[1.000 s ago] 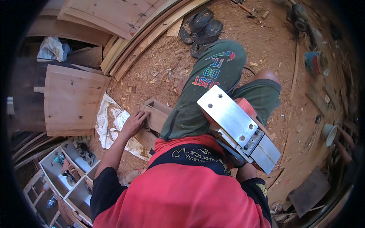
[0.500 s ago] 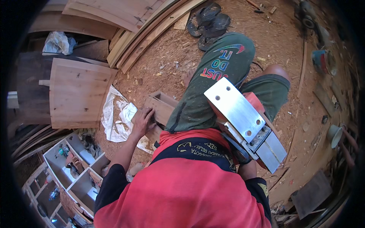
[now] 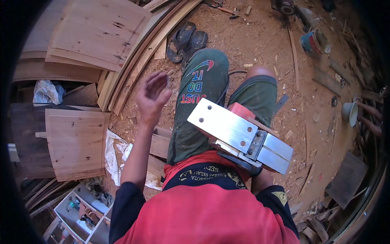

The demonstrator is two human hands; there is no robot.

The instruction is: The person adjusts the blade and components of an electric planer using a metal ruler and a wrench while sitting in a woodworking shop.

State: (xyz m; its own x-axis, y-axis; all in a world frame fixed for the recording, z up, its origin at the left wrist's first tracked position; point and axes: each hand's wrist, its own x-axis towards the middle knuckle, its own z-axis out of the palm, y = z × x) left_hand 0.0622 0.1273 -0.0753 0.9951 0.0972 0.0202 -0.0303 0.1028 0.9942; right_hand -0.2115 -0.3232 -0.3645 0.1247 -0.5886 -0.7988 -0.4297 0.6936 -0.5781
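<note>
An electric planer (image 3: 227, 124) is turned sole up above my lap, its shiny metal plates and screws facing upward and its orange-red body underneath. My right forearm (image 3: 261, 181) runs to the planer's near end. The planer hides my right hand, which holds it from below. My left hand (image 3: 155, 94) is raised beside my left thigh, fingers extended and nothing in them. Below it, a wooden piece with a recess (image 3: 159, 143) lies on the ground by my leg, partly covered by my arm and thigh.
Wood panels (image 3: 77, 142) and long boards (image 3: 140, 61) are at the left, with a white cloth (image 3: 113, 156) nearby. Sandals (image 3: 187, 40) and a hammer (image 3: 227, 11) lie ahead on the shavings-covered ground. A paint can (image 3: 310, 44) stands right; another person's arms (image 3: 369, 118) reach a bowl (image 3: 349, 113).
My left hand has come off the wooden piece and lifted forward, its fingers opening out. The planer has turned slightly flatter across my lap. The whole view has shifted.
</note>
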